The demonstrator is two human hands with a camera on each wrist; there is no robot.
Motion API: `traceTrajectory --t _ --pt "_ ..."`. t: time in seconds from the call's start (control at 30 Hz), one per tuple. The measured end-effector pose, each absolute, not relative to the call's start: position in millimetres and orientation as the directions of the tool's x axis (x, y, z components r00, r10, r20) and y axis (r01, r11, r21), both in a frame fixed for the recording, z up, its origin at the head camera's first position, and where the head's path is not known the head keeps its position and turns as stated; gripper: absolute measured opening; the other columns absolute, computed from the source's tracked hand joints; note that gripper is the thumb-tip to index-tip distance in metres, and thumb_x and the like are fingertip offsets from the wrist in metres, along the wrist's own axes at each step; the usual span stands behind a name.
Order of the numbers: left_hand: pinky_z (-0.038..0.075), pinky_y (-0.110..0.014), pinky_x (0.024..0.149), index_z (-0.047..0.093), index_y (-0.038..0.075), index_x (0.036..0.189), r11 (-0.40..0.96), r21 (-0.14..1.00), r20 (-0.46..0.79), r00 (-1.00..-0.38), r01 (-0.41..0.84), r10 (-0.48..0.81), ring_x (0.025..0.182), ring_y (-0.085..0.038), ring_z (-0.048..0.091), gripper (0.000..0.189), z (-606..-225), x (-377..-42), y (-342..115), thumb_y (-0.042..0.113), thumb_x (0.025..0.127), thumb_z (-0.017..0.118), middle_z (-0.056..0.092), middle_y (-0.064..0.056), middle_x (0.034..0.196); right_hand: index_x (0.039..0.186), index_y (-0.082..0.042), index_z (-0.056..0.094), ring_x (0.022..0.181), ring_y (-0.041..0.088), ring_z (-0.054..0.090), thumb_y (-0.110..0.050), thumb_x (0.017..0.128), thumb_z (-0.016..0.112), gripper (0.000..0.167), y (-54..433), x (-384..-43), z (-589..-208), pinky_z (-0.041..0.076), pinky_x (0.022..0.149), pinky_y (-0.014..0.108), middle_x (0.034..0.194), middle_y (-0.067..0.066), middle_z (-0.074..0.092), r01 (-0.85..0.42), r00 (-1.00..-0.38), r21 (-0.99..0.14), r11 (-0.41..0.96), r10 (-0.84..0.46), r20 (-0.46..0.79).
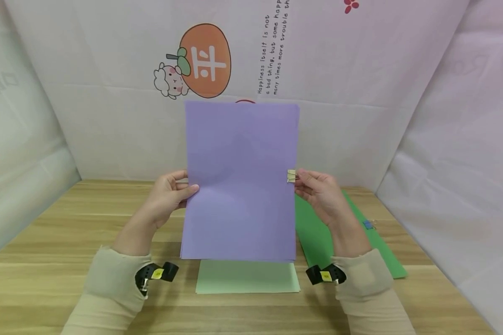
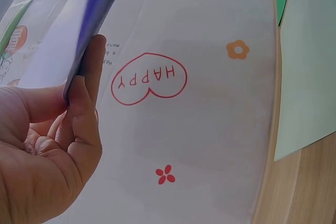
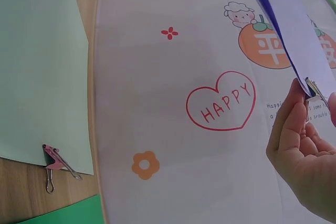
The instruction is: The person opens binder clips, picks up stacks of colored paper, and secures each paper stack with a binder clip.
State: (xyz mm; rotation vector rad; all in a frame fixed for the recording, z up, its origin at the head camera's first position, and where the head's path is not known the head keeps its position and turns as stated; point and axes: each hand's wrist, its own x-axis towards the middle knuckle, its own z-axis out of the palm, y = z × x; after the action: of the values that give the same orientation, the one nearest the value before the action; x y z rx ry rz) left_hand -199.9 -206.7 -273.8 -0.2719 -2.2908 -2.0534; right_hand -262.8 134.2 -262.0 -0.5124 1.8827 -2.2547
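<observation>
A stack of purple paper sheets (image 1: 241, 209) is held up, facing the head camera. My left hand (image 1: 165, 197) pinches its left edge, thumb in front and fingers behind; the left wrist view shows this grip on the sheets from the side. On the right edge sits a pale yellow binder clip (image 1: 291, 176), its jaws over the paper. My right hand (image 1: 322, 195) pinches the clip by its wire handles between thumb and fingers. In the right wrist view the binder clip (image 3: 313, 90) is seen side-on at the sheets' edge.
Light green paper (image 1: 248, 277) lies on the wooden table below the purple stack, with a pink binder clip (image 3: 52, 157) on its edge. To the right lies darker green paper (image 1: 385, 258) bearing a blue binder clip (image 1: 368, 224). A printed white cloth (image 1: 339, 56) hangs behind.
</observation>
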Motion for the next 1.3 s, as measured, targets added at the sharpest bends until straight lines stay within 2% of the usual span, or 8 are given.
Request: traceTrajectory --t 0.43,0.73,1.0,1.3 --pt "0.059 -0.022 0.076 0.043 -0.007 0.144 0.121 0.98 0.148 -0.984 0.16 0.104 0.08 -0.005 0.072 0.047 -276.2 -198.9 -211.0 0.003 0.1 0.056 0.075 0.009 0.087 0.088 -0.015 0.073 0.079 0.008 0.062 -0.024 0.102 0.058 0.022 133.4 -264.4 -266.9 0.054 0.079 0.018 0.083 -0.005 0.067 -0.065 -0.925 -0.983 -0.174 -0.36 0.125" --pt "0.059 -0.023 0.078 0.041 -0.004 0.147 0.158 0.974 0.146 -0.983 0.163 0.114 0.084 -0.005 0.072 0.049 -279.3 -199.6 -218.6 0.004 0.1 0.055 0.075 0.011 0.091 0.1 -0.013 0.069 0.083 0.008 0.064 -0.023 0.101 0.059 0.014 132.3 -265.7 -270.5 0.055 0.083 0.019 0.087 -0.004 0.067 -0.098 -0.92 -0.988 -0.116 -0.368 0.135" --pt "0.059 -0.023 0.079 0.038 -0.005 0.148 0.196 0.97 0.131 -0.987 0.147 0.093 0.086 -0.004 0.072 0.052 -276.8 -193.6 -230.5 0.007 0.101 0.056 0.075 0.009 0.094 0.122 0.008 0.058 0.085 0.011 0.064 -0.024 0.101 0.059 0.037 120.8 -267.9 -265.0 0.055 0.086 0.021 0.088 -0.003 0.067 -0.143 -0.907 -0.99 -0.005 -0.4 0.133" --pt "0.059 -0.022 0.08 0.036 -0.005 0.149 0.271 0.953 0.12 -0.99 0.135 0.071 0.088 -0.002 0.07 0.056 -270.2 -185.0 -249.0 0.01 0.101 0.058 0.074 0.007 0.102 0.113 0.007 0.062 0.085 0.014 0.067 -0.025 0.099 0.062 0.036 104.7 -269.9 -260.6 0.057 0.086 0.022 0.085 -0.001 0.068 -0.169 -0.892 -0.982 0.09 -0.437 0.114"
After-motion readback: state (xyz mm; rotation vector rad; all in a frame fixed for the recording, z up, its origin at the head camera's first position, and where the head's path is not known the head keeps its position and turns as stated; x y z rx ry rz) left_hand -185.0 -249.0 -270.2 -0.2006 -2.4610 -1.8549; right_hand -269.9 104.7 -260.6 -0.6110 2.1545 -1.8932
